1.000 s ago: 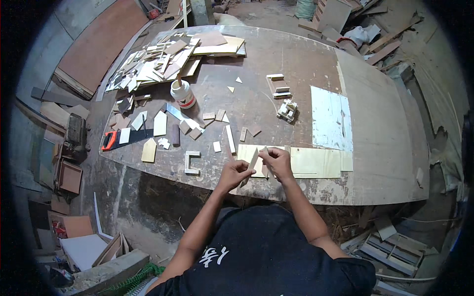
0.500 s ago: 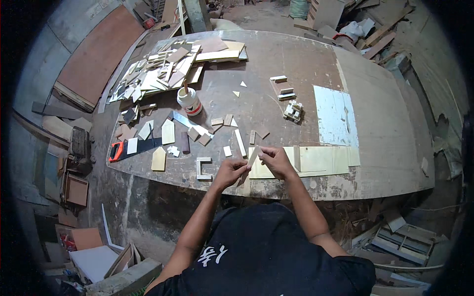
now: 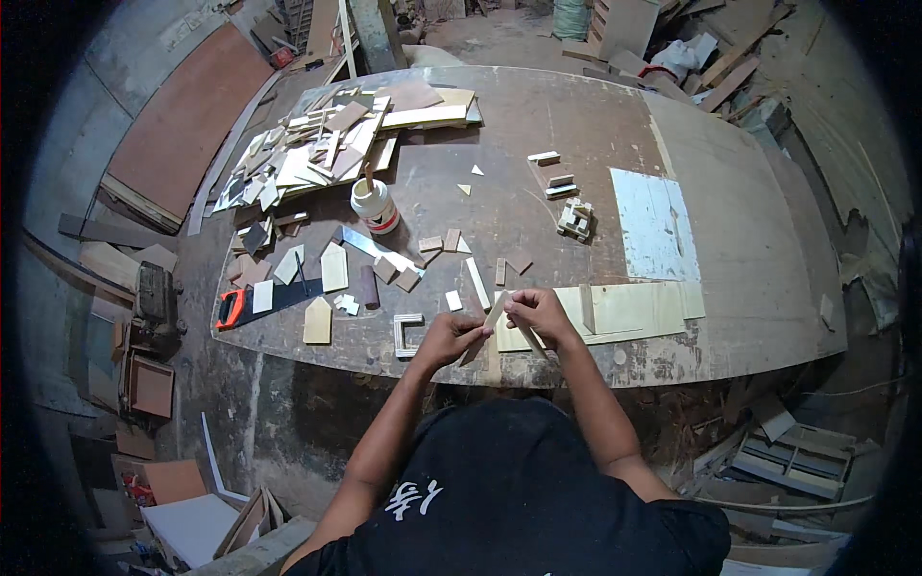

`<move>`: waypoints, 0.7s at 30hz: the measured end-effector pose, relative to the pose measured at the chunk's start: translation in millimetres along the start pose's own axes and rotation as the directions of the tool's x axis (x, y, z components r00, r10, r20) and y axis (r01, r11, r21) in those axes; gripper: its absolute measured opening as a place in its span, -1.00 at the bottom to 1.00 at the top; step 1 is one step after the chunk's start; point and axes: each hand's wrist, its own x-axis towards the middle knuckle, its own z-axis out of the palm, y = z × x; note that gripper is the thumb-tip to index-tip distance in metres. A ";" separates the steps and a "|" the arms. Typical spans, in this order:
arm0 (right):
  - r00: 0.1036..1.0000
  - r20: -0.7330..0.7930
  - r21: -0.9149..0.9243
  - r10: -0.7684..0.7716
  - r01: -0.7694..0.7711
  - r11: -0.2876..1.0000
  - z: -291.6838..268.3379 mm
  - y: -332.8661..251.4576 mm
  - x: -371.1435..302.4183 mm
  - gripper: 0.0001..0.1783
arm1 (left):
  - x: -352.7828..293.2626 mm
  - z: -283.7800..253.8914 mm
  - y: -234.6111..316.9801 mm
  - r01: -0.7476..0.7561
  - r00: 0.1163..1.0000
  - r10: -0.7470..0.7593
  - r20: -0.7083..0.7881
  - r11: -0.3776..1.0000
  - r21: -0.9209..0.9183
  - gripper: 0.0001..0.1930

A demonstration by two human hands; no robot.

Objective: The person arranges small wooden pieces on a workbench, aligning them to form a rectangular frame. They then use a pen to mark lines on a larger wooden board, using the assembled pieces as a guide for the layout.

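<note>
Centrally, at the near edge of the workbench: left hand and right hand, both pinched shut on a thin pale wood strip held tilted between them, just above a pale plywood panel. Left of the hands: small wooden U-frame. Upper centre: white glue jar. Lower left: orange-handled handsaw.

One white glue pot left of centre, one orange-handled handsaw near left, two hands, left hand, right hand, one pale plywood sheet near right, one heap of wood offcuts far left
</note>
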 end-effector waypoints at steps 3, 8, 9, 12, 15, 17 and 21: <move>1.000 0.009 -0.058 -0.017 0.018 0.998 2.2 -4.2 -3.3 -0.80 | -3.0 -0.9 3.9 -0.053 0.998 0.052 -0.021 0.998 -0.038 -0.79; 0.998 0.068 -0.116 -0.015 0.022 0.993 4.2 0.4 3.3 -0.83 | -4.7 -13.5 8.3 -0.077 0.995 0.068 0.067 0.985 0.154 -0.78; 0.998 0.055 -0.123 0.008 -0.001 0.992 5.7 0.4 2.5 -0.84 | -5.3 -14.7 11.6 -0.111 0.992 0.097 0.082 0.973 0.203 -0.78; 0.999 0.034 -0.120 0.026 -0.022 0.993 12.1 0.2 2.9 -0.84 | -4.1 -17.8 20.9 -0.165 0.985 0.135 0.109 0.922 0.351 -0.77; 0.999 0.030 -0.146 -0.020 0.024 0.989 19.9 -0.2 1.5 -0.83 | -8.1 -18.5 27.3 -0.108 0.991 0.070 0.117 0.929 0.354 -0.79; 0.999 0.043 -0.170 0.005 0.003 0.985 21.1 0.2 -1.2 -0.82 | -4.3 -8.8 22.3 -0.059 0.997 0.064 -0.036 0.991 0.120 -0.80; 0.995 0.094 -0.166 0.044 -0.028 0.986 25.2 1.0 -5.9 -0.81 | 5.7 -7.2 17.1 -0.063 0.992 0.049 -0.113 0.990 -0.127 -0.78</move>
